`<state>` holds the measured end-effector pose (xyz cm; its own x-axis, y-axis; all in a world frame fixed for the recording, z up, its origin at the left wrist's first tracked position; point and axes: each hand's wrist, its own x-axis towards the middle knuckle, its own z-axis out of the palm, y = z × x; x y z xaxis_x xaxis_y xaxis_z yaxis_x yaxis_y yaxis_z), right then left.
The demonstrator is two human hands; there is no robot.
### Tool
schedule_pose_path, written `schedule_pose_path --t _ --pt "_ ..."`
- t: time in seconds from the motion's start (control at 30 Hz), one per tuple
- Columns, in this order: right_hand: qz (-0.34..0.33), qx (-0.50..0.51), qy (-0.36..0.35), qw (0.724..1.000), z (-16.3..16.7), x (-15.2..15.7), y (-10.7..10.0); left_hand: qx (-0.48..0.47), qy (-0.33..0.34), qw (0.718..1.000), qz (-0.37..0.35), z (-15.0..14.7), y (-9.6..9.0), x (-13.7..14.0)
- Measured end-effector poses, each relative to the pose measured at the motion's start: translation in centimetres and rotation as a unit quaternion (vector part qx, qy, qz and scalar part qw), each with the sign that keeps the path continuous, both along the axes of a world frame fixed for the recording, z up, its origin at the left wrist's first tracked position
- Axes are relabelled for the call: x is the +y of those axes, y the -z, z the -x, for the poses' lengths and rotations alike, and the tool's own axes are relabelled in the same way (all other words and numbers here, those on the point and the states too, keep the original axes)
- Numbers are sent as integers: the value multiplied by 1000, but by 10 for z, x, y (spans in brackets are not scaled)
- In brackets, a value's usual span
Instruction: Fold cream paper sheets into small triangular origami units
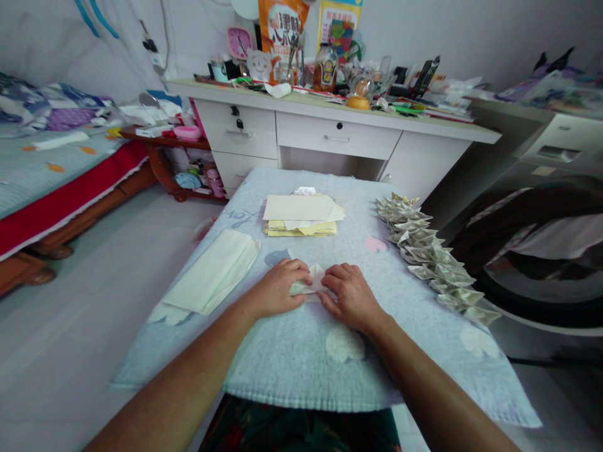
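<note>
A small folded sheet of paper (315,277) lies on the cloth-covered table, its upper part showing a pointed shape. My left hand (284,285) grips its left side, fingers bent over the paper. On its right side, my right hand (349,294) presses the paper between thumb and fingers. Both hands partly hide the sheet. Beyond them is a stack of cream and yellow paper (304,210). Left of my left hand lies a pile of pale green-white paper sheets (210,273). Rows of folded paper boats (426,254) stand along the table's right side.
A light blue patterned cloth (292,370) covers the table. Behind it stands a white desk (330,129) crowded with a jar (325,68), bags and small items. A washing machine (541,220) with its door open is at right; a bed (61,169) is at left.
</note>
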<state>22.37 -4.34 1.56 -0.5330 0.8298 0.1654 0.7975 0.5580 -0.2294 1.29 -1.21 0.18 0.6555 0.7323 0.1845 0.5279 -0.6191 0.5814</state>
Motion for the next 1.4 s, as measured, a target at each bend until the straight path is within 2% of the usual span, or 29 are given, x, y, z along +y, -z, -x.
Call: schedule_pose_path --t 0.17,0.4,0.63,0.97,1.23,1.4 --pt "-14 -13 -21 1000 0 -3 -1 14 -3 1000 -16 -1 -2 -2" --pt "-3 -4 -28 1000 1 -2 8 43 -3 998 -55 -3 -1 -5" --pt "-6 8 -12 1000 -2 1 10 61 -17 997 -49 -2 2 -5" --pt "29 68 -6 997 -5 4 12 66 -9 997 -47 -3 1 -5" --pt "35 65 -8 997 -3 3 12 46 17 998 -48 -10 5 -4" --pt "37 64 5 997 -3 3 14 43 8 998 -45 -11 6 -3"
